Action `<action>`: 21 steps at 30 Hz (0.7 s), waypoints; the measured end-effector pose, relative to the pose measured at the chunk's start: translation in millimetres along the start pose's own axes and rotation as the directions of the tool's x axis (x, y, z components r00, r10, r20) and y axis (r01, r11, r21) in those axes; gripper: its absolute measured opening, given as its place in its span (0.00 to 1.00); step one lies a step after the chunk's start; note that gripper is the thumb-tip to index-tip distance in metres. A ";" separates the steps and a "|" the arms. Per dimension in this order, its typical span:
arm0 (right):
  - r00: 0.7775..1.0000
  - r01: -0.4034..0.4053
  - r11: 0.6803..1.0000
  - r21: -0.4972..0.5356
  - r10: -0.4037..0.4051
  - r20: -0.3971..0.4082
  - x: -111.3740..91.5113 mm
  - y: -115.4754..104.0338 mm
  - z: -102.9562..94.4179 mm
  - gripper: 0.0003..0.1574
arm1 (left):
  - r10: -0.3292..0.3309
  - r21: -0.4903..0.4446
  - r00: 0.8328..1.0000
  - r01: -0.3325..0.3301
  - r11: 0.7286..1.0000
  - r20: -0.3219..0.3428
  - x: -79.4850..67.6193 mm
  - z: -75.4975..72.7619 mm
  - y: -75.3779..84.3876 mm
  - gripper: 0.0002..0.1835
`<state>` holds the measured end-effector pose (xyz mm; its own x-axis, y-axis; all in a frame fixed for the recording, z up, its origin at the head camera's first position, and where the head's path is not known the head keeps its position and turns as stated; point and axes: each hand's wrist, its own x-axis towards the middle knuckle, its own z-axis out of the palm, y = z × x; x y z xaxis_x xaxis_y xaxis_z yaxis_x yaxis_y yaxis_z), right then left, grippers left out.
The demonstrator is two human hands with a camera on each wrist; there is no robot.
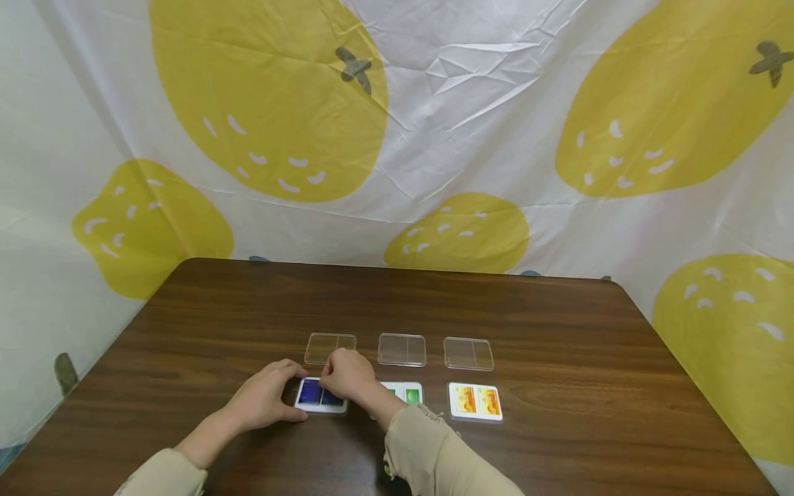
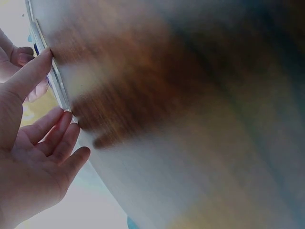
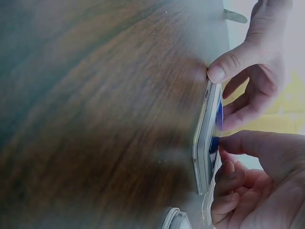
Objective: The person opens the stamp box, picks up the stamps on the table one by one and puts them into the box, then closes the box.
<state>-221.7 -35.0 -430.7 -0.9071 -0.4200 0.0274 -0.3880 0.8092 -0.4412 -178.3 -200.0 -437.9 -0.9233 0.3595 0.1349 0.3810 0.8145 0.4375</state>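
Observation:
A flat white-framed case (image 1: 327,408) with two dark blue squares lies on the table at left of centre. My left hand (image 1: 263,396) holds it by its left end, thumb on the near edge and fingertips on the far edge. In the left wrist view, that hand (image 2: 40,162) touches the case's thin rim (image 2: 58,86). From the right, my right hand (image 1: 349,374) reaches over the case. In the right wrist view, the thumb and fingers of this hand (image 3: 267,181) pinch a small blue piece (image 3: 214,143) at the case's top face. Its far side is hidden.
A green-squared case (image 1: 413,395), partly behind the right forearm, and an orange-squared case (image 1: 475,402) lie to the right. Behind are three clear lids (image 1: 330,337), (image 1: 402,350), (image 1: 468,354) in a row. A lemon-print cloth (image 1: 459,151) hangs behind the brown table (image 1: 558,386).

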 end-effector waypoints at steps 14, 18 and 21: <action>0.999 -0.026 0.995 -0.091 0.024 -0.027 -2.1 -6.2 -1.4 0.09 | 0.020 -0.004 1.000 -0.020 1.000 0.005 0.3 0.1 -1.8 0.29; 0.999 -0.018 0.996 -0.087 0.016 -0.031 -2.2 -5.2 -0.7 0.09 | 0.023 -0.004 1.000 -0.023 1.000 0.005 0.2 0.3 -2.6 0.29; 0.999 -0.011 0.997 -0.079 0.008 -0.034 -2.6 -4.4 -0.2 0.09 | 0.024 -0.002 1.000 -0.024 1.000 0.003 0.3 0.4 -2.7 0.29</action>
<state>-217.7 -37.4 -428.6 -0.9153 -0.3992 0.0545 -0.3899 0.8436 -0.3693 -179.5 -201.8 -439.4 -0.9139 0.3801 0.1427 0.4028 0.8050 0.4356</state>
